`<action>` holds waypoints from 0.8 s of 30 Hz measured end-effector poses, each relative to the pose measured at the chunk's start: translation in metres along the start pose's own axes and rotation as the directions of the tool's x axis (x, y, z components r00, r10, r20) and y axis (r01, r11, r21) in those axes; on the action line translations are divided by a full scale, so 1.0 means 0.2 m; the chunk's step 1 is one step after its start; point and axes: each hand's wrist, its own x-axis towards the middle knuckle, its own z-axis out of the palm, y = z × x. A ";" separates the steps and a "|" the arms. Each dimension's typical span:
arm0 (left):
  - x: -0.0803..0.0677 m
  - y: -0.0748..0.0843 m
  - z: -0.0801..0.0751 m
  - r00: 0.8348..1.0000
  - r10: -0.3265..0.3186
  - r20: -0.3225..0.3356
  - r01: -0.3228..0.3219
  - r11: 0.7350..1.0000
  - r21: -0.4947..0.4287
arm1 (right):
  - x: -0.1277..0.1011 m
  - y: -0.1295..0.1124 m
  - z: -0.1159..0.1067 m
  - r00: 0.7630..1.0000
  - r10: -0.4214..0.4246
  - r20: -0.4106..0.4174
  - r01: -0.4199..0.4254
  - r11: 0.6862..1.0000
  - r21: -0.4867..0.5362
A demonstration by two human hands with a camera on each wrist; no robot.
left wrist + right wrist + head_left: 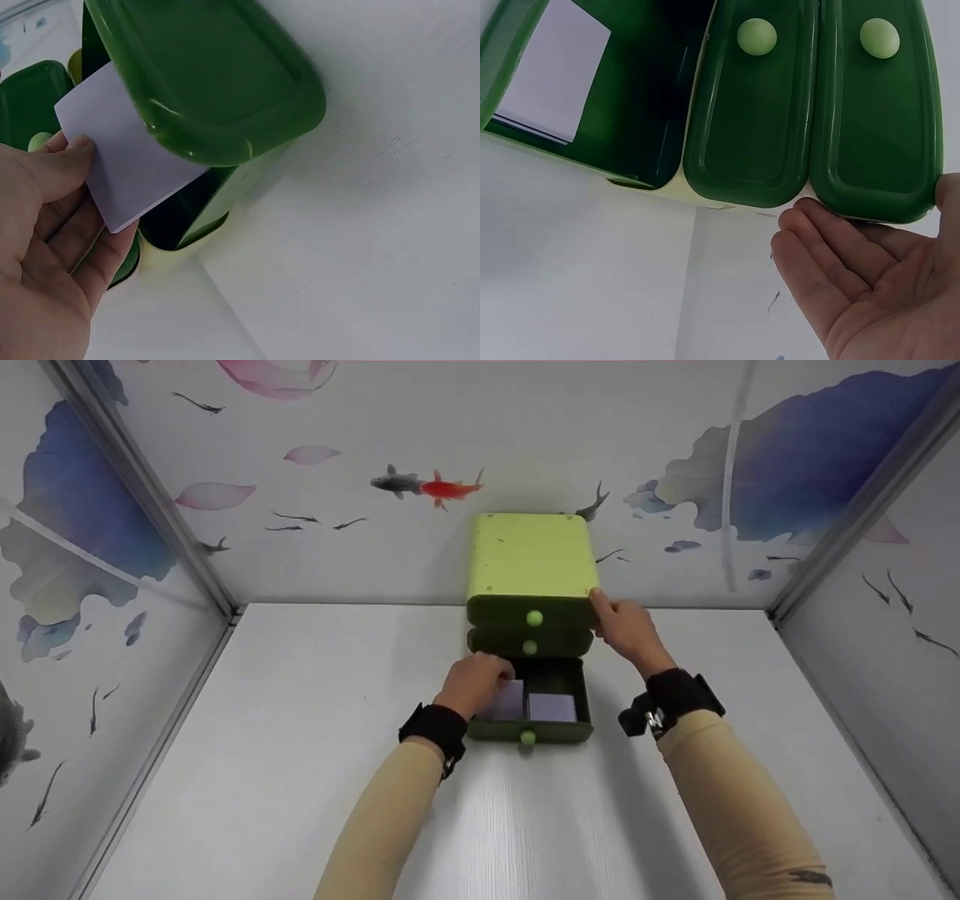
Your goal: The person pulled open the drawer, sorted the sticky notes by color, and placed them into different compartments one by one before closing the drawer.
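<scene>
Paper slip: white slip (124, 161) pinched in my left hand (472, 682), thumb on top, fingers under; it sits over the left part of the open bottom drawer, tilted, one edge tucked under the drawer above in the left wrist view.
Bottom drawer: dark green drawer (559, 729) pulled out toward me, resting on the counter; pale green knob at front centre.
Inside drawer: 2nd stack of white slips (552, 707) lies flat in the right part, just beside the one I hold.
Cabinet: lime-green 3-drawer box (531, 556) at back of counter, against the rear wall; upper 2 drawers pushed in, each w/ a round pale knob.
Right hand: my right hand (628, 631) rests against the box's right side by the top drawer, fingers straight & relaxed, palm open, gripping nothing.
Counter: white counter (300, 750), box near its back centre.
Walls: panels w/ fish & blue leaf prints on 3 sides.
</scene>
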 end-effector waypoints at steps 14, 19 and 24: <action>0.01 -0.04 0.15 1.000 -0.011 0.012 0.012 0.999 -0.049 | -0.01 0.01 0.02 1.000 -0.004 0.002 0.004 1.000 0.014; 0.01 -0.04 0.17 0.999 -0.028 0.032 0.030 0.998 -0.062 | -0.01 0.02 0.01 1.000 -0.007 0.000 0.007 1.000 0.008; 0.02 -0.06 0.19 0.998 -0.032 0.050 0.035 0.998 -0.058 | -0.01 0.01 0.01 1.000 0.011 -0.003 -0.011 1.000 0.014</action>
